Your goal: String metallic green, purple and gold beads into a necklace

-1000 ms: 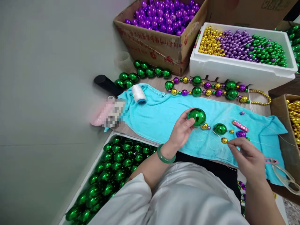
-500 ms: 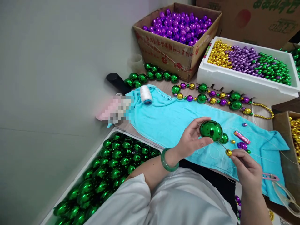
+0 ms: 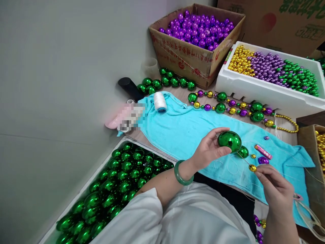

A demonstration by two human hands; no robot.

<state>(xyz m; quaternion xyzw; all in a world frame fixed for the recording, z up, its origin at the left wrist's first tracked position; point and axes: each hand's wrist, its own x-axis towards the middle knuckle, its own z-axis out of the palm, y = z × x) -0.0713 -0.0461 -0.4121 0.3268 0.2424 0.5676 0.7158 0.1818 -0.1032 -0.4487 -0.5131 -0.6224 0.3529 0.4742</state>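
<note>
A large shiny green bead (image 3: 230,141) is held between the thumb and fingers of my left hand (image 3: 206,150), above the turquoise towel (image 3: 182,127). My right hand (image 3: 275,183) pinches a small gold bead (image 3: 252,168) in its fingertips, lower and to the right. A thin straight line, needle or taut thread, runs from the green bead to the gold one. Behind the large bead sits a smaller green bead (image 3: 243,151). Near it on the towel lie a purple bead (image 3: 263,160), another small gold bead and a pink packet (image 3: 263,151).
A finished-looking bead strand (image 3: 220,107) and a white thread spool (image 3: 159,101) lie farther back. Beyond them stand a carton of purple beads (image 3: 184,59) and a white foam box (image 3: 264,89) of small beads. At left is a tray of green beads (image 3: 125,166).
My right hand has moved right and slightly down with the gold bead, widening the gap to the large green bead. My left hand keeps its hold. The whole view has shifted slightly.
</note>
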